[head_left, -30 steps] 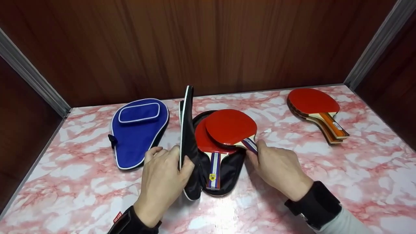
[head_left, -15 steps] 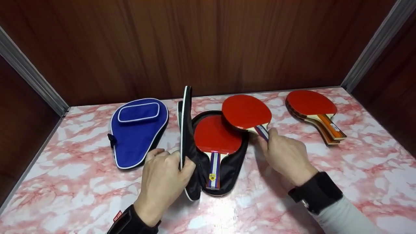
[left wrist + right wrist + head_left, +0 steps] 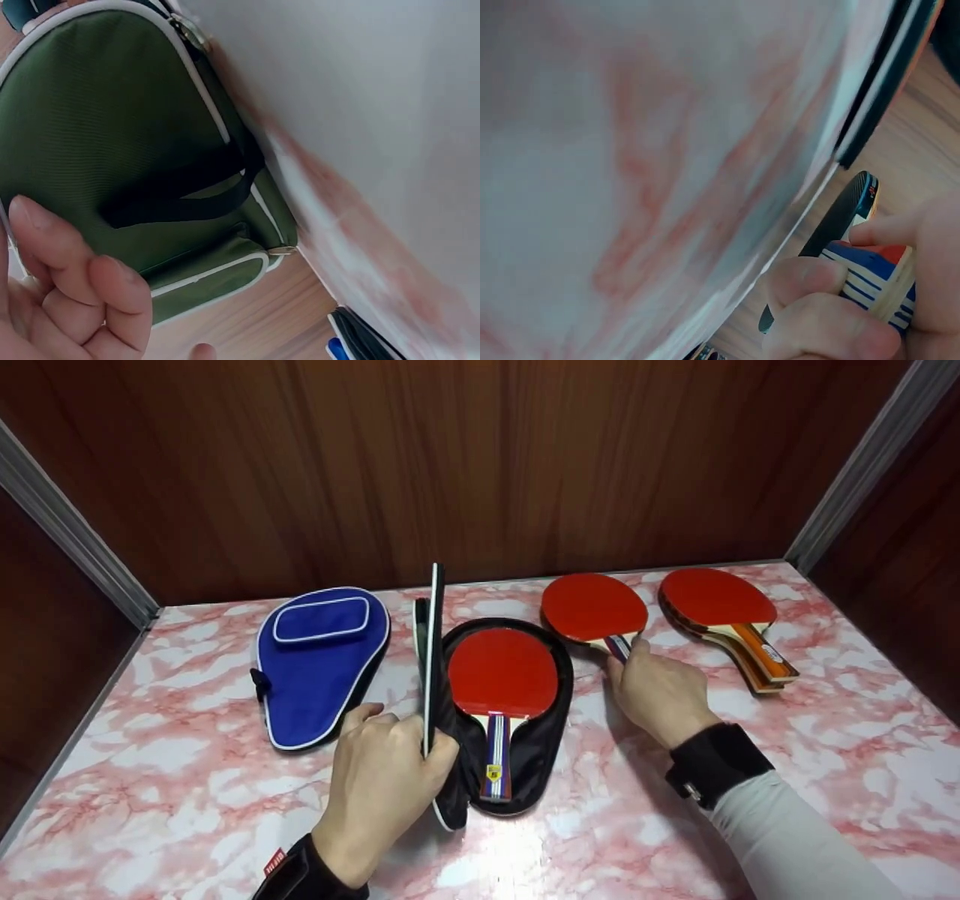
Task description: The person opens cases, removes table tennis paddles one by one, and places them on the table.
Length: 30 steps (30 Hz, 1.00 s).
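Observation:
My left hand [image 3: 386,780] grips the upright flap of a paddle case [image 3: 555,735] by its white-piped edge. In the left wrist view, the green outside of this case [image 3: 112,97] shows a black strap [image 3: 195,206], with my curled fingers [image 3: 120,300] at its edge. A red table tennis paddle [image 3: 504,671] lies in the black-lined half, handle toward me. My right hand [image 3: 664,690] pinches a second red paddle [image 3: 595,606] by its striped handle, to the right of the case. That handle [image 3: 866,277] sits between thumb and fingers in the right wrist view.
A blue paddle case [image 3: 319,667] with white piping lies at the left. Two stacked paddles [image 3: 720,596] with orange-striped handles lie at the right, close to the held one. A wooden panel [image 3: 480,465] stands behind the marbled table [image 3: 150,780].
My right hand has carried its paddle to the right and back, off the one in the case, which is now fully uncovered. My left hand keeps the flap up, almost still.

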Tool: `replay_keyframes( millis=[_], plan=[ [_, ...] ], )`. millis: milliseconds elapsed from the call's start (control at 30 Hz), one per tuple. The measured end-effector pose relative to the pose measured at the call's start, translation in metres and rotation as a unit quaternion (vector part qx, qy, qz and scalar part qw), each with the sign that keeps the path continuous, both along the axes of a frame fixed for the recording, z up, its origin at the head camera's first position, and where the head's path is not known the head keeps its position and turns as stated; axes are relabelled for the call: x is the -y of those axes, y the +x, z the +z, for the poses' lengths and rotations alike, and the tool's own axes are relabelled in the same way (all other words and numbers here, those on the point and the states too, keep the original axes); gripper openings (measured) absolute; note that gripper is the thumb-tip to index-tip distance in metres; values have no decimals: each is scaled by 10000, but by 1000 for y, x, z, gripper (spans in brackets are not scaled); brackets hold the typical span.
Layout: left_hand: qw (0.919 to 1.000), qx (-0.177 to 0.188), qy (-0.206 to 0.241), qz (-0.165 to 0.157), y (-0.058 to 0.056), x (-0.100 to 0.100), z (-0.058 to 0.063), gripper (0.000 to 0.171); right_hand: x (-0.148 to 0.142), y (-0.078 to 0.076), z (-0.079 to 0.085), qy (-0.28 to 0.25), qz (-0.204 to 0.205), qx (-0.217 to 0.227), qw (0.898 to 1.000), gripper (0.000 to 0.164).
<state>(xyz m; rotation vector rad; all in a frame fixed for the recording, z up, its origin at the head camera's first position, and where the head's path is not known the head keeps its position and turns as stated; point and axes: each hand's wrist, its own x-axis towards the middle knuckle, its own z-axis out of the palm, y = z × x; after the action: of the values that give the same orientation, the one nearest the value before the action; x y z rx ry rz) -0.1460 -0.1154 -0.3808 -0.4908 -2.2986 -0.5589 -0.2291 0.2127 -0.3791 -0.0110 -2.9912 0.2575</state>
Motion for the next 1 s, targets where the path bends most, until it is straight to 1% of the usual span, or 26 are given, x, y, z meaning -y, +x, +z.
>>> replay_keyframes(
  millis=[167,500,733,867,1000],
  plan=[
    [10000,-12,-15,-35,2,-2,1,41,0,-5,-1,168,-89,138,9997,53],
    [10000,-52,-43,2,1,-2,-1,39,3,-14,0,512,-165,777,9955,59],
    [10000,-56,-61,44,1,-1,0,40,10,-25,3,686,-294,1228,9896,64],
    [10000,-43,-72,44,1,-2,1,40,10,-29,6,652,-310,1430,9871,59],
    [10000,-5,-64,14,1,-2,1,39,8,-30,6,671,-304,1527,9855,53]
  ],
)
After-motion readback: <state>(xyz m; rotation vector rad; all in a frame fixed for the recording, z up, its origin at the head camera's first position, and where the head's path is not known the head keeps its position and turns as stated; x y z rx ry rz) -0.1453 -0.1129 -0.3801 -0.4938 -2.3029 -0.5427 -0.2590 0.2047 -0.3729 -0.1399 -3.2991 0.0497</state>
